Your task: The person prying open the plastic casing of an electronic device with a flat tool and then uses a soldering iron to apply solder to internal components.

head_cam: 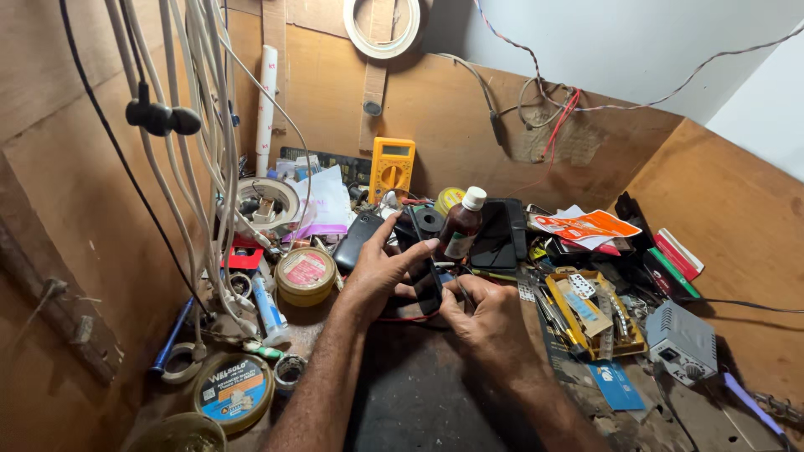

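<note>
My left hand (381, 272) and my right hand (486, 322) meet at the middle of a cluttered bench, both gripping a small black phone (429, 280) held on edge between them. The left fingers wrap over the phone's top and far side. The right thumb and fingers pinch its near lower edge. A brown bottle with a white cap (461, 224) stands just behind the phone. A thin red wire (402, 319) runs under the hands.
A yellow multimeter (391, 167) leans on the back board. Round tins (306, 274) (233, 390) lie at the left under hanging white cables (201, 125). A yellow tray of small parts (596, 314) and a grey box (682, 339) sit at the right. Black phones (496, 234) lie behind.
</note>
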